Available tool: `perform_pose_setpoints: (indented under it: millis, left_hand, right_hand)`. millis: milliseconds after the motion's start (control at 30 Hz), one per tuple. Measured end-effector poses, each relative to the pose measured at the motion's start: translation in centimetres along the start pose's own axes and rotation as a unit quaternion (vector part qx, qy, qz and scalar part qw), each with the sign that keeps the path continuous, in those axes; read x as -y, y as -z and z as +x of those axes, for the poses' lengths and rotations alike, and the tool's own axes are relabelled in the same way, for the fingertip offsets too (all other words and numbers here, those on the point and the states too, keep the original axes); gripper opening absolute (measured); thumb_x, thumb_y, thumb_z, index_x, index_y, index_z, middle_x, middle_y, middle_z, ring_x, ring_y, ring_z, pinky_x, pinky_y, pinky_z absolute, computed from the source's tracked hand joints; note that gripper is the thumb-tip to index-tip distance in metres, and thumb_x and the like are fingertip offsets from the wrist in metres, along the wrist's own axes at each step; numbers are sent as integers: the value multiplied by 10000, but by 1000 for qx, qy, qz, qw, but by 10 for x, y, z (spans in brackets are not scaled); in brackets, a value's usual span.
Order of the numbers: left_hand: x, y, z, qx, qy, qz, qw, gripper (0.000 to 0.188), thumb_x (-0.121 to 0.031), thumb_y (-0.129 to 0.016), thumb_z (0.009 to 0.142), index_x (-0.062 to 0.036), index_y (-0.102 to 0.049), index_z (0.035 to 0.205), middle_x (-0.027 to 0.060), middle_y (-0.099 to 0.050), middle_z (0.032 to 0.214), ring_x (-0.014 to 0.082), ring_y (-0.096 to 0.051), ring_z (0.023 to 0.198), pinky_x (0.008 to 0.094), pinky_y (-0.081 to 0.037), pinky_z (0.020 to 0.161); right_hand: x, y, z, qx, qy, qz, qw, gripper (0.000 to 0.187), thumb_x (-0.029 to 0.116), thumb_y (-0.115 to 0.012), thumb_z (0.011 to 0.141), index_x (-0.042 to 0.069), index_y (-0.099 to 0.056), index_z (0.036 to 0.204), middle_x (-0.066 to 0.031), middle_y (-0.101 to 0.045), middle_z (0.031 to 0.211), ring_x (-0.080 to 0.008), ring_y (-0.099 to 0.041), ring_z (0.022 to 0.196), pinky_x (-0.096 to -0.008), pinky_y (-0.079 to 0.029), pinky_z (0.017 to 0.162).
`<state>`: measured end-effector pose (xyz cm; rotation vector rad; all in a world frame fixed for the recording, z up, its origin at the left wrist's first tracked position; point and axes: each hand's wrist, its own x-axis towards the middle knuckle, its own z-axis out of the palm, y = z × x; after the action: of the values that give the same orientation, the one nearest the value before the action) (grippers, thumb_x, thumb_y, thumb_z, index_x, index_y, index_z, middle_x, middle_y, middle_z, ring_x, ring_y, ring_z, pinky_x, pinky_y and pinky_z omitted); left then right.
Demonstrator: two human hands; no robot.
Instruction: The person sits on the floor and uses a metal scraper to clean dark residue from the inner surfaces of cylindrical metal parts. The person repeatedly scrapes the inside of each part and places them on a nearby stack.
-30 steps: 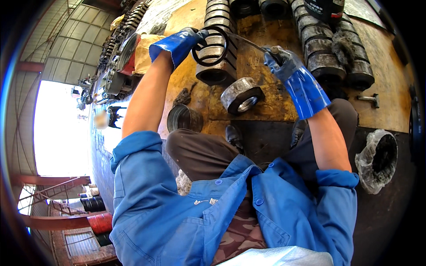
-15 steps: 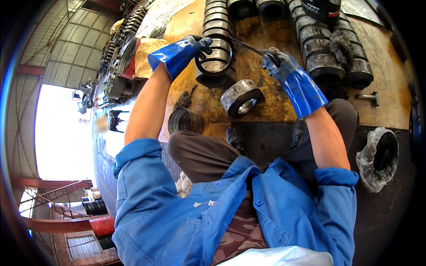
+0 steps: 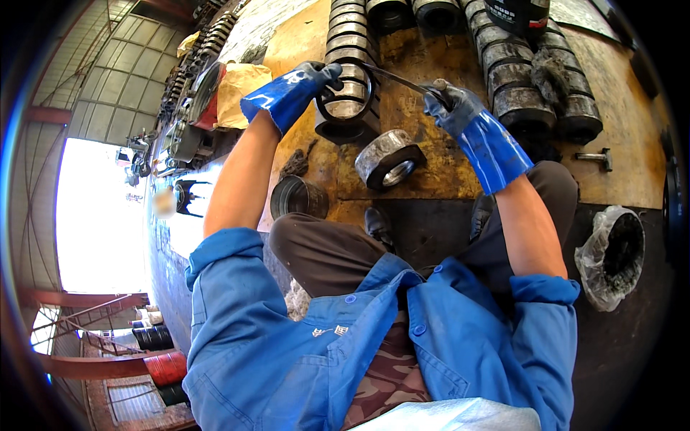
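My left hand [image 3: 307,87], in a blue rubber glove, pinches the left edge of a thin dark ring [image 3: 372,95] held up in the air. Through the ring's opening shows the near end of a row of metal sleeves [image 3: 351,36]. My right hand [image 3: 454,109], gloved alike, is closed round the handle of a long, thin metal tool [image 3: 397,77]; its exact kind is unclear. The tool's far end meets the upper right of the ring, touching or very close. Below the ring, a single thick metal sleeve [image 3: 388,159] lies tilted on the board.
More rows of metal sleeves [image 3: 519,100] lie at the right, with a dark bucket [image 3: 519,13] behind. A hammer-like metal piece [image 3: 595,158], an open metal can [image 3: 298,197], a dirty rag [image 3: 295,164] and a plastic-wrapped dark ring [image 3: 614,258] lie around my legs.
The tool's far end has shifted slightly left along the ring's upper edge. Both hands keep their holds, and the surroundings look the same.
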<state>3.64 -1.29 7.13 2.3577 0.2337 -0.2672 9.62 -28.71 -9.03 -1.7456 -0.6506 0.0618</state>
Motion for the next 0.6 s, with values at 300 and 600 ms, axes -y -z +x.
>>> perform_pose_setpoints:
  millis: [300,600]
  left_hand:
    - [7,-1,0,-13,-11,-23,1000,546,-527,-479,943,-30,-623,1117,95,-669,1024,191,-617,888,340,-461,816]
    - [21,-18,16,-46,-31,-31,998,540,-521,-475,948,-32,-623,1123,106,-669,1042,203,-625,886,355,-476,797]
  right_hand:
    - [22,3,-4,60,-290,246,923,465,422,-545,948,26,-578,1188,-119,-709,849,-111,-589,516,-259,-452,433]
    - [12,-2,-14,76,-347,533,767,327,263,-570,939,28,-534,1164,-154,-677,894,-139,-579,565,-309,-477,520]
